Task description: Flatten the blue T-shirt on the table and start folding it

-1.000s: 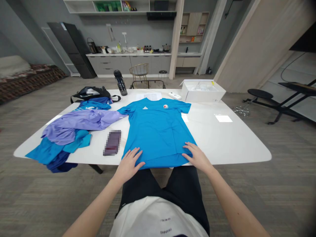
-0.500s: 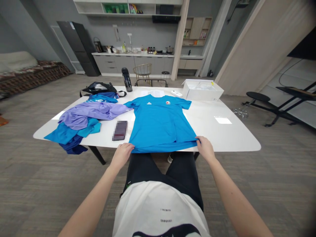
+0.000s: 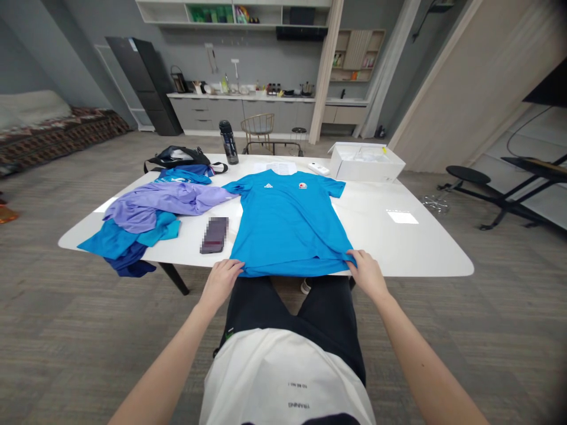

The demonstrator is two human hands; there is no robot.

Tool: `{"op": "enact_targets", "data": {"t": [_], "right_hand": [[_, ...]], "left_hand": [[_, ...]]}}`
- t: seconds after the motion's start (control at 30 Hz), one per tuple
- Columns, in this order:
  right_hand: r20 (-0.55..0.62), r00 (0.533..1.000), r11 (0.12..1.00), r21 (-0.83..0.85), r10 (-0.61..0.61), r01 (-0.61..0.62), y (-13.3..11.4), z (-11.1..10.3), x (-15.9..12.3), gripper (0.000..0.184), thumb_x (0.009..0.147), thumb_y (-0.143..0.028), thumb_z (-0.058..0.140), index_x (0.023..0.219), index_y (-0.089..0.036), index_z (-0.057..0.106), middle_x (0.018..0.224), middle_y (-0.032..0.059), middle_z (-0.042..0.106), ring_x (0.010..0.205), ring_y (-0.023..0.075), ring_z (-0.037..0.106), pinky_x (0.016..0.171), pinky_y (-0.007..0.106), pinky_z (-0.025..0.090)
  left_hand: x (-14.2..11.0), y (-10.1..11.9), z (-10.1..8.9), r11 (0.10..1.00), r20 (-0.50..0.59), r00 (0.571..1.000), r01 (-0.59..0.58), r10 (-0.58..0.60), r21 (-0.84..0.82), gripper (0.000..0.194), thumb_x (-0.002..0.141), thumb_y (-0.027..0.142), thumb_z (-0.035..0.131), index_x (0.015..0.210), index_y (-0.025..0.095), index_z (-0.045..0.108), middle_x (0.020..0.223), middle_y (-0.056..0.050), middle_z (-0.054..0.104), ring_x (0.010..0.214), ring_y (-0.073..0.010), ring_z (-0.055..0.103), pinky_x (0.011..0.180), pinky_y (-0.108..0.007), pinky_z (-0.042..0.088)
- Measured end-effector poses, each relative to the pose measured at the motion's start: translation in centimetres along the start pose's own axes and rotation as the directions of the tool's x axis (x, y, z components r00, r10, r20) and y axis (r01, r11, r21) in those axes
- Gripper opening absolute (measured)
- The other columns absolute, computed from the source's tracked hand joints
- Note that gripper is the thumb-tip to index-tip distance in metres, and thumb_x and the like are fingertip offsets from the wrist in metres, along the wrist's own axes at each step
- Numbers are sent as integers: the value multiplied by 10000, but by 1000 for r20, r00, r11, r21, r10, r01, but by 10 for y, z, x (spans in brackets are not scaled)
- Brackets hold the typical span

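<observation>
A blue T-shirt (image 3: 287, 218) lies spread front side up on the white table (image 3: 425, 248), collar away from me and hem at the near edge. My left hand (image 3: 224, 277) is closed on the hem's left corner. At the right corner, my right hand (image 3: 365, 271) pinches the hem between thumb and fingers. The front and back layers of the hem are slightly offset, with a fold near the right side. Left of the shirt lies a dark phone-like object (image 3: 215, 235), its surface blurred out.
Crumpled purple and blue clothes (image 3: 155, 203) are heaped at the left, partly over the table edge. Behind them are a black bag (image 3: 179, 156) and a dark bottle (image 3: 228, 143). A white box (image 3: 365, 168), a white remote-like object (image 3: 319, 169) and papers (image 3: 286, 167) lie at the back.
My right hand has moved slightly left and down with the hem corner, and the hem sags a little more between my hands. My left hand has shifted slightly right.
</observation>
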State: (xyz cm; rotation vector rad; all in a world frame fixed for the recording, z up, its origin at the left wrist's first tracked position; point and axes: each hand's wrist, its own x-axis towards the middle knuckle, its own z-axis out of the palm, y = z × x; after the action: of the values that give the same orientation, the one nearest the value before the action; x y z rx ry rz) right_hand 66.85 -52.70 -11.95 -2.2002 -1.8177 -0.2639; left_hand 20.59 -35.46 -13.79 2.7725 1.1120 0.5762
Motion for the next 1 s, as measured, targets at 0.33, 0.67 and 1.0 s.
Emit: {"op": "enact_targets", "data": {"t": [0.33, 0.67, 1.0], "right_hand": [[-48, 998, 1000, -3, -31, 31, 18, -13, -29, 342, 953, -163, 420, 1189, -217, 662, 978, 119, 664, 946, 293, 624, 838, 417, 468], [115, 982, 978, 165, -151, 131, 21, -19, -66, 259, 967, -194, 444, 1043, -230, 689, 998, 83, 648, 920, 247, 639, 833, 377, 501], [201, 980, 927, 368, -4, -72, -6, -35, 60, 371, 991, -547, 481, 950, -254, 703, 794, 32, 666, 732, 220, 630, 692, 342, 478]], "left_hand": [[-32, -18, -24, 997, -293, 953, 64, -74, -46, 315, 1037, 213, 410, 1240, 245, 649, 1086, -82, 645, 1062, -235, 608, 1028, -411, 494], [-64, -25, -13, 997, -95, 994, -59, 63, 49, 355, 932, 80, 467, 1184, 231, 666, 1096, -89, 685, 1022, -250, 644, 873, -404, 520], [128, -96, -58, 967, -146, 958, 232, -246, -110, 377, 954, 321, 479, 1260, 179, 646, 1287, -127, 630, 1205, -275, 606, 1076, -405, 456]]}}
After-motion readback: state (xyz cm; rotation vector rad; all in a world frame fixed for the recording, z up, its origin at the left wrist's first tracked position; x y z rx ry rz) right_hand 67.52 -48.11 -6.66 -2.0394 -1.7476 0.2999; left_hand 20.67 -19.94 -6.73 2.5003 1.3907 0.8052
